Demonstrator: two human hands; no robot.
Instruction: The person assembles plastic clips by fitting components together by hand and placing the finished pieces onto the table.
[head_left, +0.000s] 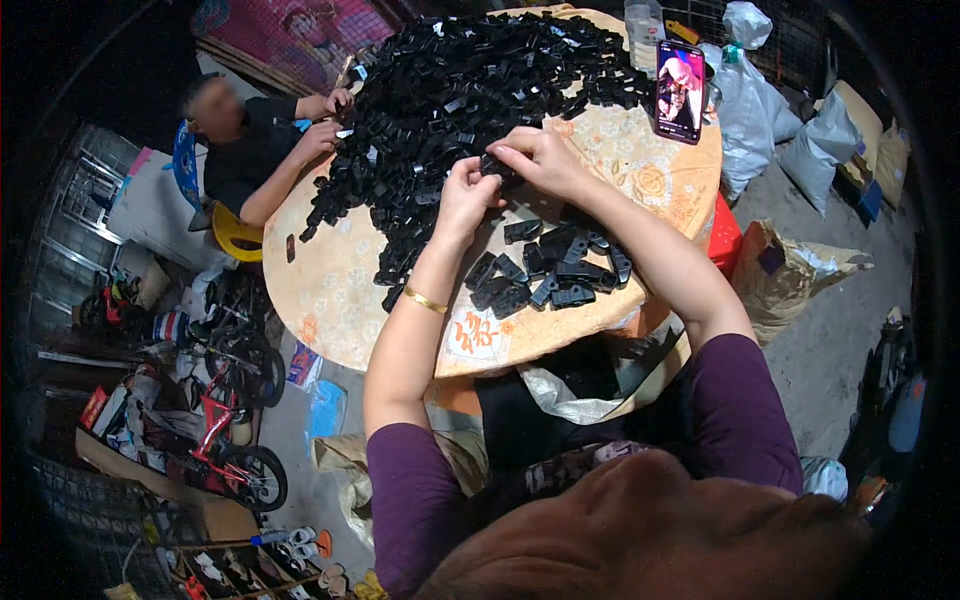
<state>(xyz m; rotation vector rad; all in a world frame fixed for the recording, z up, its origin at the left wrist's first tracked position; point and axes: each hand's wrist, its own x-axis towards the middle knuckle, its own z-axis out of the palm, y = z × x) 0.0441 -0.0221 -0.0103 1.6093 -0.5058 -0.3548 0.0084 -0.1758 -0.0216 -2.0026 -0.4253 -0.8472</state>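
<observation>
Over the near side of a big heap of small black plastic parts (pixel 440 110), my two hands meet at one black plastic part (pixel 492 165). The fingers of my left hand (pixel 464 203) are pinched on it from the left. My right hand (pixel 545 163) grips it from the right with bent fingers. Most of the part is hidden by my fingers, so its exact kind does not show. Closer to me, just below my hands, lies a smaller group of longer black plastic pieces (pixel 570 270).
A patterned cloth covers the round table (pixel 340 325). A phone (pixel 680 92) stands upright at its right, by a clear plastic cup (pixel 643 35). Across to the left, a person (pixel 245 150) handles parts at the heap. Sacks (pixel 790 280) and a red bicycle (pixel 215 430) stand around.
</observation>
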